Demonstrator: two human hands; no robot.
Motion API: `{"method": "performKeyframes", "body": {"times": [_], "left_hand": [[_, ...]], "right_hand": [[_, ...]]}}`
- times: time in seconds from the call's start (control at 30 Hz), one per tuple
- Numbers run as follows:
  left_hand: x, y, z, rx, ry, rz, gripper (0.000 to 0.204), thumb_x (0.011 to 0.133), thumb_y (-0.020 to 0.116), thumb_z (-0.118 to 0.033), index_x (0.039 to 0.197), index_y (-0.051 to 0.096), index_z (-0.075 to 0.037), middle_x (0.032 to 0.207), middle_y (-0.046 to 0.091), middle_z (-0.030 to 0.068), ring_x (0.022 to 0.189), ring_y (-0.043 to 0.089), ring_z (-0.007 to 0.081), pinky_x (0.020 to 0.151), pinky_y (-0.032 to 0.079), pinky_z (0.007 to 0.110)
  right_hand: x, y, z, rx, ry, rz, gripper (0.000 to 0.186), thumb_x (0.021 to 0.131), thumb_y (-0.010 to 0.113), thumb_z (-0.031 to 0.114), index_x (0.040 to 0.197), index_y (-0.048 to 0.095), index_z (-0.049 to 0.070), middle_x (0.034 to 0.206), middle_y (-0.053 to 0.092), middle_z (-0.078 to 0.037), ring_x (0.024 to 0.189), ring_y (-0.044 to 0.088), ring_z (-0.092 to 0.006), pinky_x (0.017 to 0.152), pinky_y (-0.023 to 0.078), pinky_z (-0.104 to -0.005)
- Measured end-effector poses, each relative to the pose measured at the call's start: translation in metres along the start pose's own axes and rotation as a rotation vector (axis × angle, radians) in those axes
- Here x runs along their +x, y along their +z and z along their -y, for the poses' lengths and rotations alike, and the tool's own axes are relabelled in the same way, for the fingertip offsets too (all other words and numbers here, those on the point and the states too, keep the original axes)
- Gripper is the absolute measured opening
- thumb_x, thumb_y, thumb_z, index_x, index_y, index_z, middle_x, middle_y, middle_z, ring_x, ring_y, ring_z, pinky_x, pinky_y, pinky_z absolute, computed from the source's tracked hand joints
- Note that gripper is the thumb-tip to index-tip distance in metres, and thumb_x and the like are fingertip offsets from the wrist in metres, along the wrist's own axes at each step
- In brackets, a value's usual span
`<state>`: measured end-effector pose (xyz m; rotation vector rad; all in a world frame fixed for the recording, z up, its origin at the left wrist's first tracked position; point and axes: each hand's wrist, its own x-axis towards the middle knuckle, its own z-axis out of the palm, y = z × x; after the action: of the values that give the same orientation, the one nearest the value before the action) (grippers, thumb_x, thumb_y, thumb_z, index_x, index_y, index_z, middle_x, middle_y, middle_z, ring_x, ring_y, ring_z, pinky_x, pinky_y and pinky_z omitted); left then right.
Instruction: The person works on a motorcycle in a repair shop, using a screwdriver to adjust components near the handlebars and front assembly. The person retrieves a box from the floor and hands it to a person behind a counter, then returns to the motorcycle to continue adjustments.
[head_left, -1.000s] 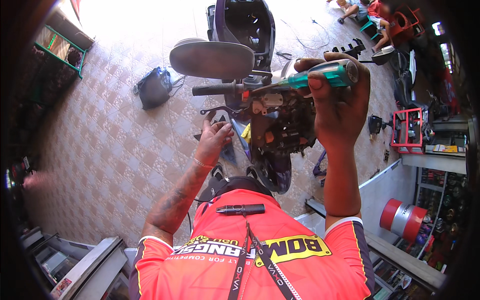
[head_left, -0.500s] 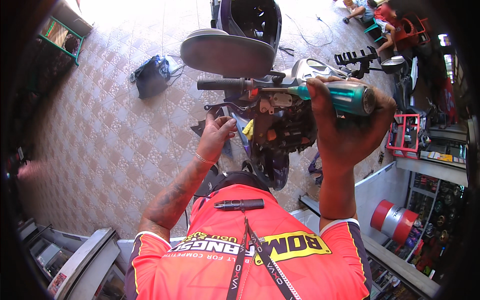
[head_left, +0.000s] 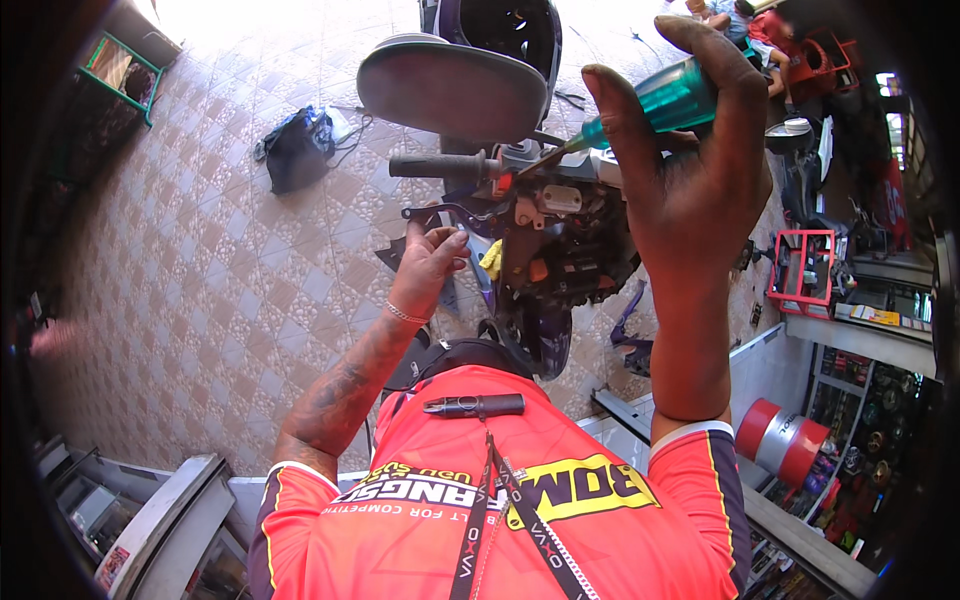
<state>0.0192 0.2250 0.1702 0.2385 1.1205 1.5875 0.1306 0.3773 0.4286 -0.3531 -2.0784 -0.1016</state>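
Room leftward of the left hand (head_left: 430, 265); lever (head_left: 447, 209) just ahead, mirror (head_left: 452, 92) beyond the handlebar grip (head_left: 435, 166)

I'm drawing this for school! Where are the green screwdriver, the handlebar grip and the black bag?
Green screwdriver (head_left: 682, 95): head view, on its see-through handle.
Handlebar grip (head_left: 440, 166): head view, on its middle.
Black bag (head_left: 297, 158): head view, on its dark middle.

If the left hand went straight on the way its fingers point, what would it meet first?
Probably the dark lever by the handlebar grip, just ahead of the left hand; depth is unclear.
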Motion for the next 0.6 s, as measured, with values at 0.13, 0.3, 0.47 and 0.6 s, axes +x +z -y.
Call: {"method": "performKeyframes", "body": {"times": [0.13,0.3,0.47,0.6], "left_hand": [[0.0,0.001,0.0,0.003,0.009,-0.007,0.052,0.095,0.067,-0.015,0.132,0.033,-0.006,0.109,0.056,0.0078,0.086,0.064,0.0126,0.071,0.052,0.025],[0.0,0.003,0.0,0.01,0.035,-0.011,0.043,0.094,0.07,-0.021,0.115,0.037,-0.002,0.105,0.06,0.0083,0.088,0.063,0.0121,0.072,0.052,0.025],[0.003,0.003,0.003,-0.005,0.042,-0.025,0.053,0.094,0.069,-0.02,0.13,0.034,-0.004,0.104,0.06,0.0073,0.087,0.063,0.012,0.073,0.052,0.025],[0.005,0.002,0.004,-0.02,0.023,-0.024,0.062,0.094,0.069,-0.019,0.14,0.029,-0.007,0.104,0.06,0.0066,0.086,0.063,0.0115,0.074,0.051,0.024]], "right_hand": [[0.005,0.01,-0.004,-0.018,0.069,-0.033,0.039,0.081,0.08,0.02,0.112,0.059,0.007,0.102,0.067,-0.012,0.089,0.067,-0.0298,0.077,0.054,-0.0379],[0.009,0.013,-0.012,-0.017,0.03,0.018,0.041,0.08,0.081,0.02,0.111,0.059,0.006,0.101,0.067,-0.012,0.088,0.067,-0.0271,0.076,0.053,-0.0367],[0.015,0.005,-0.017,0.092,0.13,0.142,0.042,0.08,0.081,0.021,0.112,0.06,0.006,0.1,0.066,-0.011,0.087,0.066,-0.0254,0.075,0.052,-0.0358],[0.019,0.003,-0.021,0.165,0.122,0.187,0.042,0.081,0.081,0.022,0.113,0.06,0.006,0.101,0.066,-0.01,0.087,0.065,-0.0227,0.074,0.053,-0.034]]}}
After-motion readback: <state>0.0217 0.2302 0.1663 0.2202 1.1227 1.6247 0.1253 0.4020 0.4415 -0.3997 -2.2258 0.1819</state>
